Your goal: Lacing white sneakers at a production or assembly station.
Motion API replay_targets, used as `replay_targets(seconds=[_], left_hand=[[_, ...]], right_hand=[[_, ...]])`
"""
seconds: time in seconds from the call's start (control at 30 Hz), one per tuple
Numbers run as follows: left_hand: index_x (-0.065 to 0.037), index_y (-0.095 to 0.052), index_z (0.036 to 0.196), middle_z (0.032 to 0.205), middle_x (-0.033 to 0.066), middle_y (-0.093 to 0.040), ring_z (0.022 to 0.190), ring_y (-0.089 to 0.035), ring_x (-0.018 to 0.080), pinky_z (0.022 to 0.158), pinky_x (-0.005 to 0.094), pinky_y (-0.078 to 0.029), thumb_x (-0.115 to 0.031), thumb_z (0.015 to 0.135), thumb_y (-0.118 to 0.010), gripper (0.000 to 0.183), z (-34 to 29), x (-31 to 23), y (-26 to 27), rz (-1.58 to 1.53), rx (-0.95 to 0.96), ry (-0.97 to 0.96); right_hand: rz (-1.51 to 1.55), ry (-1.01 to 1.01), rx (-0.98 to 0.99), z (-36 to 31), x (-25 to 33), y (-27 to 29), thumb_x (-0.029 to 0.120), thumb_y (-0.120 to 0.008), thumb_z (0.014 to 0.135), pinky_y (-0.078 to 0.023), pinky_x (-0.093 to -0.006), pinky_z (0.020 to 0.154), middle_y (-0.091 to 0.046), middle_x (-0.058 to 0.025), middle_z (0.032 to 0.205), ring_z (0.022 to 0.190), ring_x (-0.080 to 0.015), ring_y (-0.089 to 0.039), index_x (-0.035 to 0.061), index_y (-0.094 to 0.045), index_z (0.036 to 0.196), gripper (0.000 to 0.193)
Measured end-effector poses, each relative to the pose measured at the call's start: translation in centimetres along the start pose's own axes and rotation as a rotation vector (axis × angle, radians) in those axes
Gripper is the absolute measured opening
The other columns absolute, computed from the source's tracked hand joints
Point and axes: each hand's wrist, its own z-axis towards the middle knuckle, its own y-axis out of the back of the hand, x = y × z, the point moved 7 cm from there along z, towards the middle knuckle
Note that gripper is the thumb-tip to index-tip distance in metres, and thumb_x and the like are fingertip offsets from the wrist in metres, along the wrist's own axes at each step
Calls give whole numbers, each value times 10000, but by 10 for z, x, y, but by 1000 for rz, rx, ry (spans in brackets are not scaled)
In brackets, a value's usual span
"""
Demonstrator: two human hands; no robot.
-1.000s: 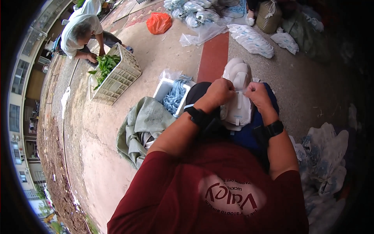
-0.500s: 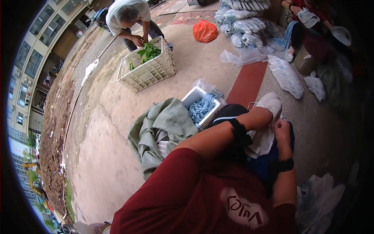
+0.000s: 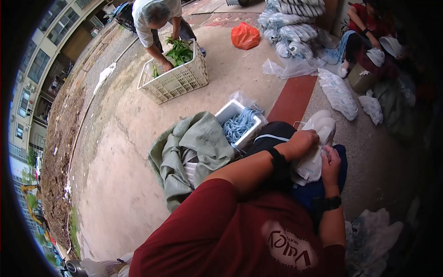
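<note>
A pair of white shoes [image 3: 310, 167] rests across my lap on dark blue cloth, toes pointing away from me. My left hand [image 3: 302, 143] is closed in a pinch above the shoe's opening, and a thin white shoelace [image 3: 299, 123] loops out beside it. Close by on the right, my right hand [image 3: 330, 165] has its fingers bent together against the shoe's side; what lies between those fingertips is too small to make out. Left of my knee, a white foam box [image 3: 229, 112] holds a tangle of light blue laces [image 3: 240, 125].
A grey-green sack [image 3: 196, 138] with white shoes inside lies at my left. Beyond, a person [image 3: 157, 27] bends over a cream crate [image 3: 177, 87] of leafy greens. Bundled shoes [image 3: 295, 32], a red bag [image 3: 245, 36] and another seated person [image 3: 369, 27] handling shoes are farther off.
My right hand has come down slightly, against the shoe's side, and my left hand has shifted a little toward me. The far person's hand has reached down into the crate.
</note>
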Motion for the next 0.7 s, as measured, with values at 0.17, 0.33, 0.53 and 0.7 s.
replay_targets(seconds=[0.17,0.33,0.53,0.7], left_hand=[[-57,-605,747,794,108,-598,761,-602,295,679,350,-486,-117,715,-611,67,-1,2,2,-39,37,19],[-33,-595,783,761,134,-605,732,-599,283,668,344,-468,-94,685,-670,138,-1,17,-3,-254,56,220],[-28,-578,794,726,107,-595,687,-575,219,658,329,-457,-89,697,-691,162,-1,17,2,-359,116,203],[-21,-582,812,728,103,-599,701,-575,203,671,318,-455,-79,699,-695,170,1,12,9,-393,151,177]], right_hand=[[-79,77,-77,1,-1,-2,-6,-549,758,-439,-371,665,-557,-159,842,754,-323,-549,-22,-562,908,151],[-143,97,26,12,2,-4,-4,-541,744,-423,-392,681,-531,-166,804,751,-334,-527,-17,-509,806,71],[-176,91,118,14,5,5,-15,-509,750,-400,-395,654,-477,-158,719,699,-317,-487,-19,-432,739,78],[36,-42,226,15,-4,23,-3,-516,780,-421,-324,607,-499,-132,670,613,-239,-504,-17,-451,772,67]])
